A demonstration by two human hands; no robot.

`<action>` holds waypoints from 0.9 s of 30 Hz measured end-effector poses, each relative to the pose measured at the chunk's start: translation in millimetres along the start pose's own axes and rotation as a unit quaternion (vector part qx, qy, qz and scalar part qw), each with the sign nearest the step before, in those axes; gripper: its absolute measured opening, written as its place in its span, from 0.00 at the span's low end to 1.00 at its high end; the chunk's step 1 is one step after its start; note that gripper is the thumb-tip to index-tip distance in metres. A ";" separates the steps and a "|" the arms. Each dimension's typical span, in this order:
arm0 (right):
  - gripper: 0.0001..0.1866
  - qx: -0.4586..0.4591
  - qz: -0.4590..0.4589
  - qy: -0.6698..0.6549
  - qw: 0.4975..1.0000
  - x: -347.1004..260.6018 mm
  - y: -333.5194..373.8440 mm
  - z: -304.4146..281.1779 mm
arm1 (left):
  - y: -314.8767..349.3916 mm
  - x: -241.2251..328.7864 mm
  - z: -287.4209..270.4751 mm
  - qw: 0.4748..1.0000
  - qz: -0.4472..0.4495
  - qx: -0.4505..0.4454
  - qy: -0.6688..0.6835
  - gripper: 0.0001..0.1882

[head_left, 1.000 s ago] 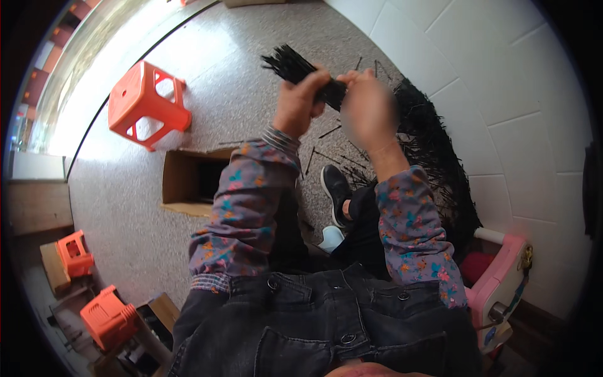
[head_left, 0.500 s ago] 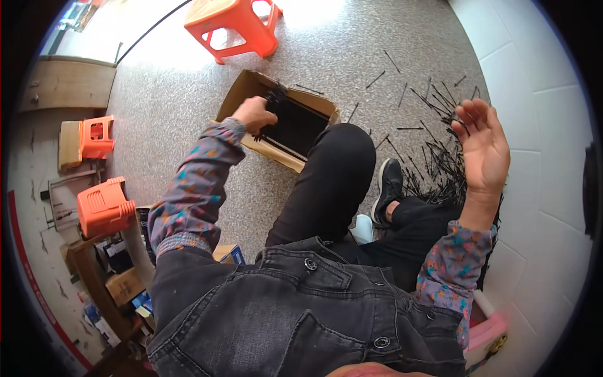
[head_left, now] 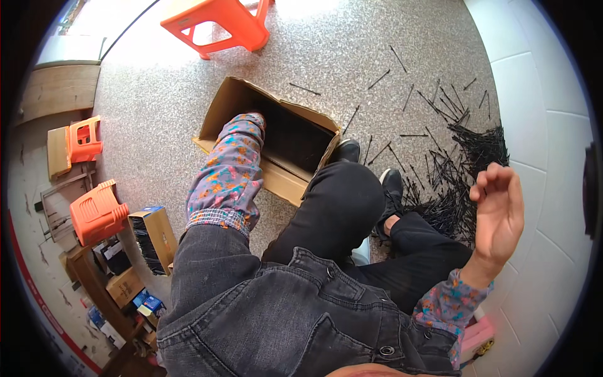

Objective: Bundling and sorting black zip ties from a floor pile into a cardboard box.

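Observation:
My left arm (head_left: pixel 229 166) reaches down into an open cardboard box (head_left: pixel 282 182) on the floor. The left hand is out of sight below the sleeve's cuff, so its fingers and anything in them are hidden. The box's inside looks dark. On the right, my right hand (head_left: pixel 499 213) is raised palm up, holding nothing, its fingers loosely bent and apart. Beside and beyond that hand lies a heap of thin black sticks with small thicker ends (head_left: pixel 443 213), packed densely against the wall side. More single sticks are scattered over the floor between the heap and the box.
An orange stool (head_left: pixel 220 25) stands beyond the box. Further orange stools (head_left: pixel 100 213) and an open carton of black items (head_left: pixel 154 235) are at the left, near wooden shelving. A white wall (head_left: pixel 540 138) bounds the right. My knee (head_left: pixel 342 195) bends close to the box.
My left hand, which held a bundle of black sticks over the box, has gone down inside it, out of sight. My right hand sits slightly lower and further right.

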State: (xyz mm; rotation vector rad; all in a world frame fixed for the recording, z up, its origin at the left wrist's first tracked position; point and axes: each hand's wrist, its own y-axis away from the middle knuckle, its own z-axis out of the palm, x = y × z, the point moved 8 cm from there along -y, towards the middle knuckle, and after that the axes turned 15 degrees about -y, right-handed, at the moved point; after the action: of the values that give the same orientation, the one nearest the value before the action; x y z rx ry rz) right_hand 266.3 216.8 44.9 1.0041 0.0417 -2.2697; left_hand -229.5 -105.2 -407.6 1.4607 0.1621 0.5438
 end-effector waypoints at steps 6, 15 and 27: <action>0.13 0.058 0.002 0.103 0.993 2.1 -6.3 -13.6 | -36.1 86.7 -64.0 0.920 -0.243 0.298 -0.078 0.20; 0.11 0.052 0.024 0.119 0.991 10.1 -10.4 -11.8 | -11.1 136.8 -47.7 0.933 -0.234 0.230 -0.146 0.29; 0.09 0.046 0.003 0.379 0.924 20.2 -0.3 -1.2 | 36.9 95.9 -30.7 0.852 -0.327 0.403 0.065 0.25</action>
State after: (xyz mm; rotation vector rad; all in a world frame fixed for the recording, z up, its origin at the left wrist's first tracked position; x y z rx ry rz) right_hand 256.9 206.3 30.4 1.8702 0.2582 -1.7546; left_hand -168.5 -34.7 -354.7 2.0273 1.0610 -0.0258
